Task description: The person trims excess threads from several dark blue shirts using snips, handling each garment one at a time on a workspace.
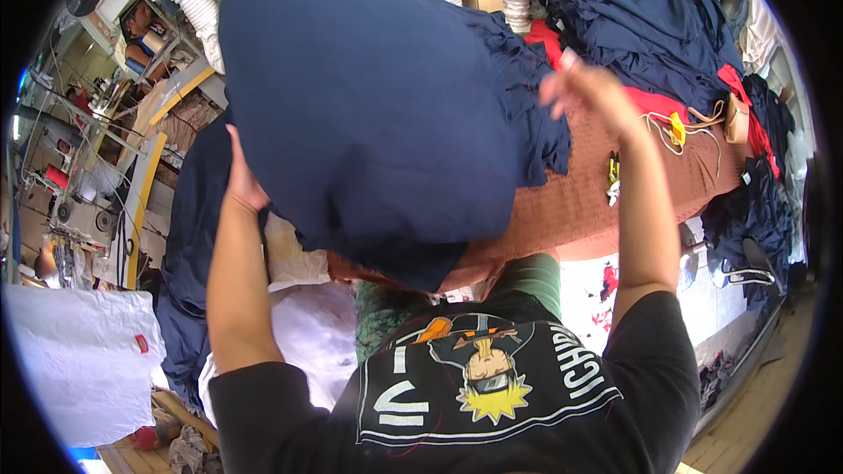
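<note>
A wide, smooth piece of navy cloth (369, 114) spreads in front of me, its lower edge hanging over the near side of the table. My left hand (243, 177) is at the cloth's left edge, with the cloth lying over part of the hand; one finger points up along the edge and the others are hidden. To the right, my right hand (590, 92) is raised above the table, slightly blurred, fingers apart and nothing seen in them. Beside it, crumpled navy fabric (536, 114) lies by the right side of the cloth.
A brown cloth-covered table (588, 197) carries small yellow-and-black thread snips (614, 177) and a yellow item with a cord (677, 130). Navy garments (641, 26) are heaped at the far right, with red fabric (654, 104) under them. White ribbed tubes (195, 13) line the back; sewing equipment (97, 211) stands left.
</note>
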A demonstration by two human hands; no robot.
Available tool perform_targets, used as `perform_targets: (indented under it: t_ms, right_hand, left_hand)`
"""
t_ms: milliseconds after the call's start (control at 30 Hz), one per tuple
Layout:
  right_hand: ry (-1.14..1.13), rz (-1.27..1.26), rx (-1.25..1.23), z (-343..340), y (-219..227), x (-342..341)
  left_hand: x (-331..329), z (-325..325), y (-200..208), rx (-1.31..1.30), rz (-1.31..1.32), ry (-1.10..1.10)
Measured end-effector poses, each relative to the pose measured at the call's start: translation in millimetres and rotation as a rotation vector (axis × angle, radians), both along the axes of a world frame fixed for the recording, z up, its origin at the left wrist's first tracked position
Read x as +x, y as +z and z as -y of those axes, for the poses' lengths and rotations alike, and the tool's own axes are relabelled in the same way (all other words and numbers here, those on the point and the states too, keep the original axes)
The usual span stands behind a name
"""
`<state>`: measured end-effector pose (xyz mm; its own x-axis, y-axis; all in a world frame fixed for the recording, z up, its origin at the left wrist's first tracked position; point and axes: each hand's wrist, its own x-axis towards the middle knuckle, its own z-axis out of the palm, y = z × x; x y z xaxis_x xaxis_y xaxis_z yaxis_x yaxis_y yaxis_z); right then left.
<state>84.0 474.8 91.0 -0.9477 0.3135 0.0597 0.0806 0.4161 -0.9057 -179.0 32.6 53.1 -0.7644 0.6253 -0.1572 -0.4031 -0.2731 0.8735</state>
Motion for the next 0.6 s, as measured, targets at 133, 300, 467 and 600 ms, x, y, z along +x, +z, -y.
perform_targets:
  t_ms: [133,300,467,600]
  right_hand:
    - [0.072,0.433,-0.182,56.6,-82.0,-2.7]
    - [-0.193,0.377,-0.13,84.2,-84.9,-18.7]
    - [-0.248,-0.132,0.173,35.0,41.7,-0.4]
    - [-0.099,-0.585,0.109,2.1,138.7,-29.0]
  left_hand:
    - [16.8,-3.8,-33.7,0.147,0.066,-0.174]
    - [27.3,14.0,-6.0,0.067,-0.077,-0.105]
    - [26.9,85.7,93.6,0.209,-0.452,0.151]
    - [30.5,155.8,170.0,0.31,-0.806,0.163]
